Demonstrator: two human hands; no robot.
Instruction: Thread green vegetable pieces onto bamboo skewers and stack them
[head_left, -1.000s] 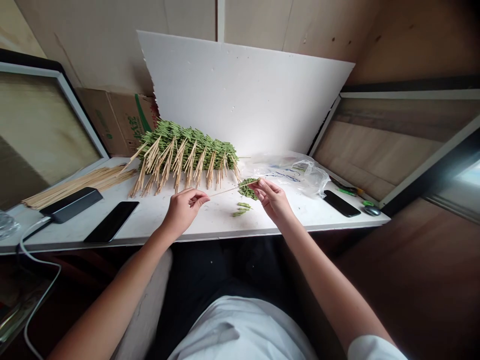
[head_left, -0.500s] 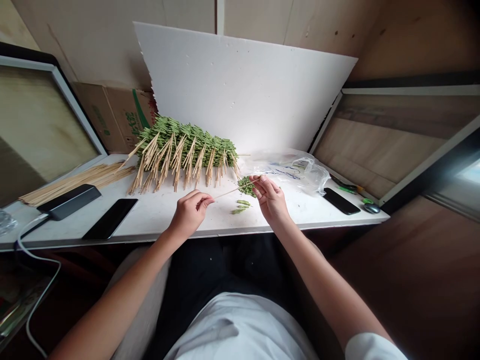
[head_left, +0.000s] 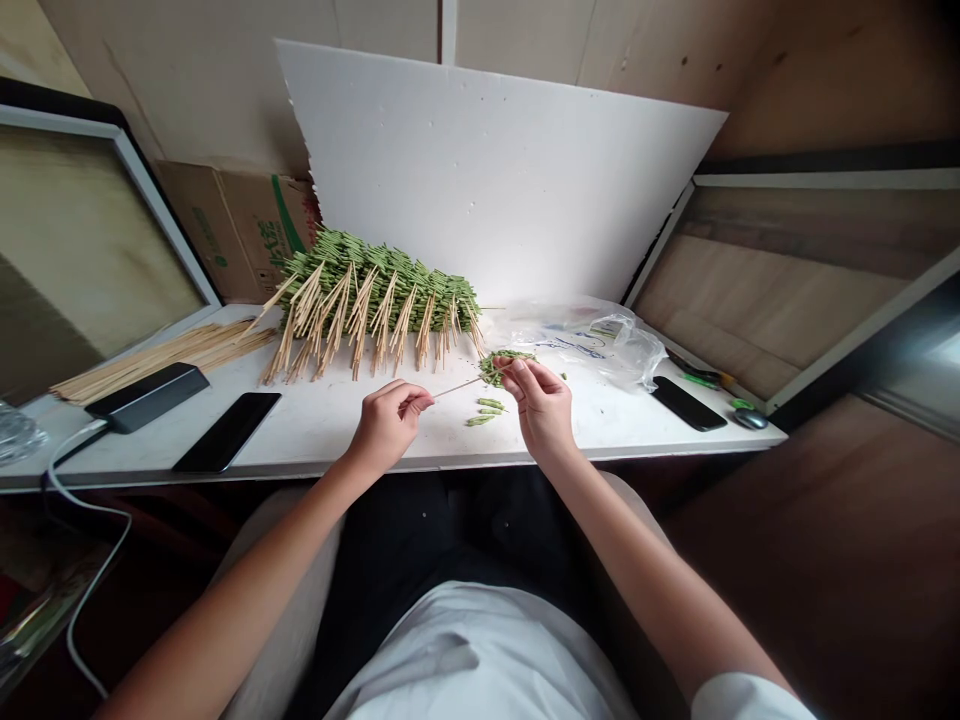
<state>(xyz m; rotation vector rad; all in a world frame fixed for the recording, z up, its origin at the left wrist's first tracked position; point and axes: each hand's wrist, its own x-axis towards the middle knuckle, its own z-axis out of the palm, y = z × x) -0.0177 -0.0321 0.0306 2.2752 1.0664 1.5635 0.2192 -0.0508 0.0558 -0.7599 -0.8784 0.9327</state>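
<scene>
- The left hand (head_left: 386, 425) pinches one end of a thin stick (head_left: 457, 387) between thumb and index finger, the other fingers curled in; it is held above the worktop (head_left: 442, 445), near the front edge.
- The right hand (head_left: 544, 405) has its thumb and fingers brought together at the stick's other end. Whether a pod is caught between them is too small to tell.
- Over the last second the gap between the hands has narrowed, and less bare stick shows between them. The right hand has also turned, with its fingers gathered closer together.
- That suggests the right fingers are working along the stick toward the left hand, perhaps pushing something onto it; the pictures do not settle this.
- The stick slants up from the left hand to the right, its far end crossing in front of a pile of green pods (head_left: 491, 374).
- A few loose pods (head_left: 478, 421) lie on the worktop between the hands, just in front of the pile, and look unmoved.
- Behind and to the left is a big stack (head_left: 382, 275) of pods on sticks, looking unchanged; bare sticks (head_left: 157, 360) lie farther left.
</scene>
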